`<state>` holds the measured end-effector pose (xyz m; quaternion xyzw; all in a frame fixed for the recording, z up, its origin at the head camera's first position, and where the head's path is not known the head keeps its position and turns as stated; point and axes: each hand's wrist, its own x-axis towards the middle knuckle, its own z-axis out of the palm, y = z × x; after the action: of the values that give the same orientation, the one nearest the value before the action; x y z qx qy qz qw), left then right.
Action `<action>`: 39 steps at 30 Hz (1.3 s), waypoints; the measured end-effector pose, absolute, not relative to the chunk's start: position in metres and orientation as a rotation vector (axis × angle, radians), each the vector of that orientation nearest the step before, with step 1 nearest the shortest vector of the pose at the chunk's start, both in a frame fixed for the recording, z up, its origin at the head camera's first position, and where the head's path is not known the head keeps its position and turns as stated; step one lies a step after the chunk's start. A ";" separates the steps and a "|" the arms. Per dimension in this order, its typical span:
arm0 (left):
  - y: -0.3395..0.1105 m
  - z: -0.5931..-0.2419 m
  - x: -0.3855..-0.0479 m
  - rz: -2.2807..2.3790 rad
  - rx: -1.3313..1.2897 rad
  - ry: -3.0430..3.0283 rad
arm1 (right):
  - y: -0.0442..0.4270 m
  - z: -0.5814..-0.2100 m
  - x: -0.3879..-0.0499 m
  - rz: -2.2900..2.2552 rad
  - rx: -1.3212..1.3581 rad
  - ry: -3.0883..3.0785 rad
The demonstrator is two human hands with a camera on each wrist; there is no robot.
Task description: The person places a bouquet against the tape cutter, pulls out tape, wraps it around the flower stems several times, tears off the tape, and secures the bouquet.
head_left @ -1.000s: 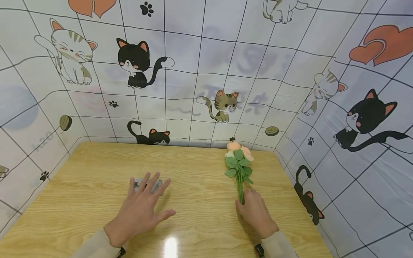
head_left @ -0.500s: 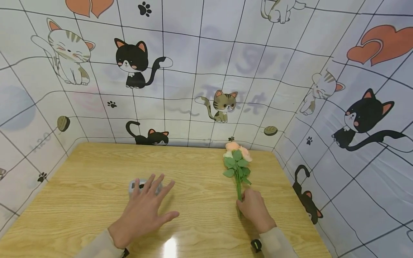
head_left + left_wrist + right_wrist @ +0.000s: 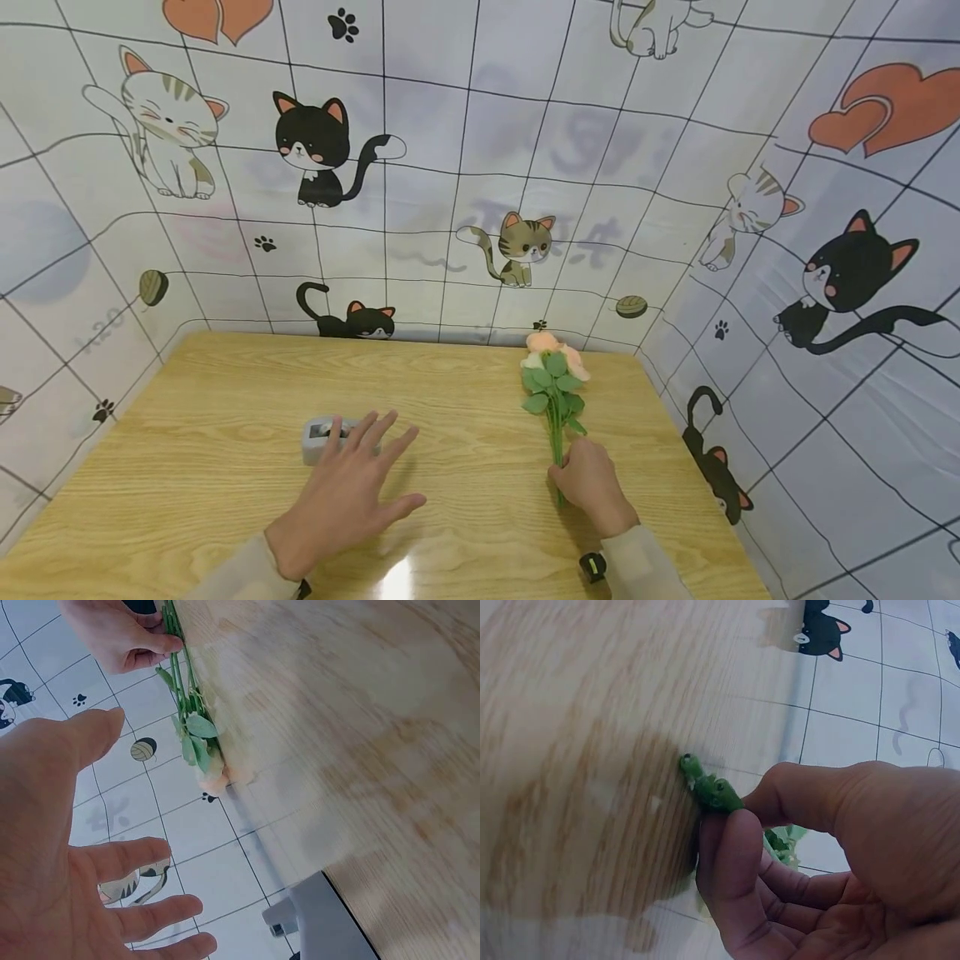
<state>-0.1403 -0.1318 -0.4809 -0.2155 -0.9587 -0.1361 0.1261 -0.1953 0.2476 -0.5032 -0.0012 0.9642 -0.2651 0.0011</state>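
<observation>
A bunch of peach and white artificial flowers (image 3: 555, 387) lies along the right part of the table, blooms toward the back wall. My right hand (image 3: 594, 486) pinches its green stems between thumb and fingers; in the right wrist view the cut stem ends (image 3: 709, 787) stick out past the fingertips. My left hand (image 3: 348, 496) hovers over the left half of the table with fingers spread, holding nothing. Behind its fingers stands a grey tape dispenser (image 3: 318, 442), partly hidden; the left wrist view shows its grey body (image 3: 322, 922) apart from the fingers.
The wooden table (image 3: 465, 417) meets a cat-patterned cloth wall (image 3: 427, 200) along its back edge, with more of that cloth at both sides. A bright light reflection sits near the front of the tabletop.
My left hand has shifted right, uncovering more of the tape dispenser. The right hand has slid slightly up the stems, so their lower ends now show below it; the blooms stay in place.
</observation>
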 end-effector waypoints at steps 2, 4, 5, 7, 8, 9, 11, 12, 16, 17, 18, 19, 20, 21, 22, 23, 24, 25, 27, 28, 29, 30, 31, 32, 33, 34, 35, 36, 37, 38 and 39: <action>-0.129 -0.481 -0.141 -0.398 -0.635 -2.794 | 0.247 -0.502 -0.196 -0.825 0.013 3.023; -0.125 -0.481 -0.141 -0.402 -0.647 -2.798 | 0.247 -0.502 -0.196 -0.814 0.021 3.025; -0.123 -0.481 -0.141 -0.403 -0.653 -2.800 | 0.247 -0.501 -0.197 -0.806 0.024 3.025; -0.119 -0.481 -0.141 -0.406 -0.665 -2.804 | 0.247 -0.501 -0.197 -0.791 0.024 3.028; -0.117 -0.481 -0.141 -0.406 -0.671 -2.806 | 0.247 -0.501 -0.197 -0.790 0.021 3.027; -0.115 -0.481 -0.140 -0.411 -0.680 -2.805 | 0.247 -0.501 -0.197 -0.791 0.023 3.023; -0.112 -0.482 -0.140 -0.401 -0.696 -2.804 | 0.246 -0.501 -0.197 -0.810 0.040 3.001; -0.110 -0.481 -0.140 -0.397 -0.704 -2.801 | 0.246 -0.501 -0.196 -0.818 0.046 2.992; -0.106 -0.483 -0.141 -0.378 -0.731 -2.796 | 0.246 -0.503 -0.196 -0.824 0.094 2.961; -0.106 -0.483 -0.141 -0.375 -0.735 -2.795 | 0.246 -0.503 -0.196 -0.814 0.101 2.959; -0.106 -0.484 -0.141 -0.376 -0.738 -2.797 | 0.246 -0.504 -0.196 -0.805 0.103 2.963; -0.105 -0.484 -0.140 -0.382 -0.741 -2.799 | 0.247 -0.504 -0.197 -0.798 0.108 2.962; -0.105 -0.484 -0.140 -0.387 -0.747 -2.798 | 0.247 -0.505 -0.197 -0.798 0.102 2.968; -0.105 -0.484 -0.140 -0.385 -0.752 -2.794 | 0.247 -0.505 -0.197 -0.790 0.099 2.972; -0.104 -0.484 -0.140 -0.386 -0.757 -2.790 | 0.247 -0.504 -0.197 -0.793 0.095 2.973; -0.103 -0.484 -0.139 -0.386 -0.761 -2.786 | 0.247 -0.503 -0.196 -0.794 0.092 2.970; -0.103 -0.484 -0.139 -0.391 -0.766 -2.782 | 0.248 -0.503 -0.196 -0.801 0.087 2.965; -0.102 -0.484 -0.139 -0.395 -0.768 -2.781 | 0.248 -0.502 -0.195 -0.815 0.081 2.956; -0.101 -0.485 -0.139 -0.401 -0.770 -2.776 | 0.249 -0.499 -0.194 -0.837 0.068 2.937; -0.101 -0.485 -0.139 -0.408 -0.770 -2.779 | 0.250 -0.499 -0.194 -0.852 0.061 2.924; -0.101 -0.485 -0.139 -0.409 -0.771 -2.779 | 0.250 -0.498 -0.194 -0.872 0.057 2.910; -0.101 -0.485 -0.139 -0.407 -0.771 -2.781 | 0.251 -0.497 -0.194 -0.889 0.051 2.895; -0.101 -0.485 -0.139 -0.405 -0.773 -2.782 | 0.251 -0.494 -0.193 -0.908 0.045 2.884; -0.101 -0.485 -0.139 -0.397 -0.775 -2.780 | 0.250 -0.492 -0.193 -0.920 0.037 2.875; -0.101 -0.484 -0.139 -0.385 -0.776 -2.780 | 0.250 -0.489 -0.192 -0.933 0.034 2.864; -0.101 -0.484 -0.139 -0.377 -0.773 -2.780 | 0.249 -0.487 -0.192 -0.948 0.032 2.852; -0.101 -0.484 -0.139 -0.371 -0.772 -2.779 | 0.249 -0.485 -0.192 -0.963 0.028 2.842; -0.101 -0.483 -0.139 -0.367 -0.769 -2.778 | 0.248 -0.483 -0.192 -0.968 0.021 2.836; -0.101 -0.483 -0.139 -0.369 -0.767 -2.777 | 0.247 -0.482 -0.191 -0.974 0.015 2.835; -0.102 -0.482 -0.139 -0.367 -0.764 -2.775 | 0.247 -0.480 -0.192 -0.978 0.012 2.829; -0.102 -0.482 -0.139 -0.368 -0.760 -2.775 | 0.246 -0.479 -0.191 -0.982 0.011 2.822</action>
<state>-0.1389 -0.1017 -0.4818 -0.2602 -0.9497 -0.1260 0.1201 -0.1915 0.2461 -0.4794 0.0037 0.9417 -0.3276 0.0766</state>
